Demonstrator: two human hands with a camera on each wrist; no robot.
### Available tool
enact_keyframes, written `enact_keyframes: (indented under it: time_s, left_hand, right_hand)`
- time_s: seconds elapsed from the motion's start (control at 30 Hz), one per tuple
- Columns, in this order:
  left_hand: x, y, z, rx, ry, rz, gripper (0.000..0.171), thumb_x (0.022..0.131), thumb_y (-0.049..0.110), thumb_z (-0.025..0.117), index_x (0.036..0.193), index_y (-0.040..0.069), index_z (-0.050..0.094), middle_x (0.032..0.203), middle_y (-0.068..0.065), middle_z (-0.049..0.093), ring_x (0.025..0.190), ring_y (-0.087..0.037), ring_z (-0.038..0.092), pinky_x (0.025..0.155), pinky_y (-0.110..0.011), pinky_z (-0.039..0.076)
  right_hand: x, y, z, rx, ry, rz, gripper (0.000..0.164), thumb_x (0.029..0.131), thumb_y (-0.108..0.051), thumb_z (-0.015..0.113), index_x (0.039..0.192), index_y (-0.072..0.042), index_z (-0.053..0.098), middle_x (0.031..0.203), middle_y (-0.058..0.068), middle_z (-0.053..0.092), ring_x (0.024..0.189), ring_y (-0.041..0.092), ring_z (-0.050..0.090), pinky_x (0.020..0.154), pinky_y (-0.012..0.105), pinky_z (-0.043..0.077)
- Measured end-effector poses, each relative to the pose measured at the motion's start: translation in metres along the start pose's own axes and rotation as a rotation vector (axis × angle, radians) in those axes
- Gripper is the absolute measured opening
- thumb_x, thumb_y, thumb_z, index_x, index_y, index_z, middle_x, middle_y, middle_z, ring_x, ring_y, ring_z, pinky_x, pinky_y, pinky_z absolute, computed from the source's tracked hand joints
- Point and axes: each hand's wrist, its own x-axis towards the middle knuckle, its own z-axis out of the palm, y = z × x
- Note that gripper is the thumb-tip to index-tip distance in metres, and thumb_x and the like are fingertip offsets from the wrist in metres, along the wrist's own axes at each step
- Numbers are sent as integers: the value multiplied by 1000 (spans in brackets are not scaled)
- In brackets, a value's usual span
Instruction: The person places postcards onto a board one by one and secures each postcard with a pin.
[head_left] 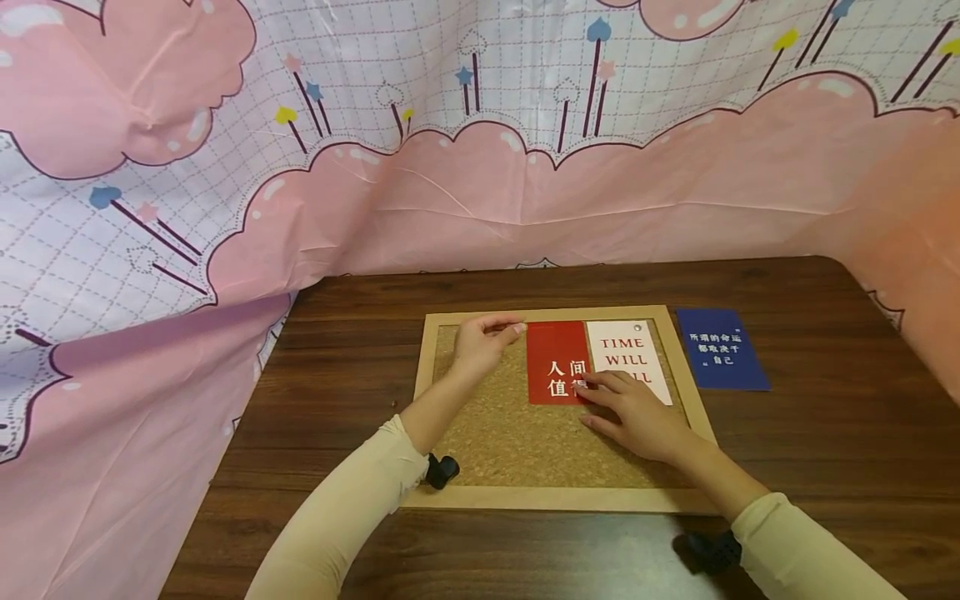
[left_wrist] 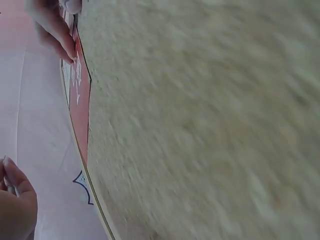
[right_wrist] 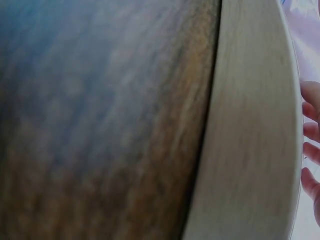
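Note:
A red card with white characters lies on the cork board, beside a white card with red lettering. A small round tack sits at the white card's upper right corner. My left hand is at the red card's upper left corner, thumb and forefinger tips close together; whether something small is between them cannot be made out. My right hand rests its spread fingertips on the red card's lower right part and covers some lettering. In the left wrist view, right-hand fingers touch the red card.
To the right of the board's wooden frame, a blue card with white characters lies on the dark wooden table. A pink patterned cloth hangs behind the table. Black wrist devices are near both sleeves.

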Motion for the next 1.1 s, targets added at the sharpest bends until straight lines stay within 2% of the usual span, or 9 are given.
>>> enact_keyframes:
  time_s: [0.1,0.33,0.57,0.7,0.9,1.1]
  left_hand:
    - [6,0,9,-28,-12,-26,27,90,15,70,115,3,71,109,-12,72,107,-34,66,94,-48,52]
    - [23,0,27,-181,-20,-71,28,91,7,67,115,-5,67,113,-21,69,113,-38,63,100,-46,50]
    - [31,-1,42,-169,-54,-127,28,90,7,67,116,-4,68,108,-18,72,111,-38,64,98,-46,51]
    - [36,-5,51,-208,-51,-133,27,90,4,66,115,-6,67,110,-19,71,111,-37,64,97,-43,52]
    - [45,-12,62,-196,-28,-172,23,90,8,68,111,-1,71,108,-16,73,97,-23,72,95,-41,53]
    - [51,-19,68,-237,-21,-203,22,90,6,68,110,-2,71,107,-15,73,104,-29,69,94,-38,54]
  right_hand:
    - [-1,1,0,-2,4,1,48,88,-29,71,130,-9,62,130,15,59,121,35,54,100,56,45]
    - [-2,3,0,15,16,8,48,87,-29,72,130,-9,63,130,15,60,121,35,55,99,56,45]
    - [-1,2,2,21,11,12,48,87,-29,72,130,-9,63,130,14,60,121,34,55,99,56,45]
    - [-2,2,2,21,7,21,48,87,-29,72,130,-10,63,131,14,59,122,35,54,100,56,44]
    - [-3,2,2,22,-3,28,47,88,-30,71,131,-10,62,133,14,58,123,35,53,101,56,43]
    - [-3,1,2,21,0,24,47,88,-30,71,131,-10,62,132,14,59,123,35,54,101,55,44]
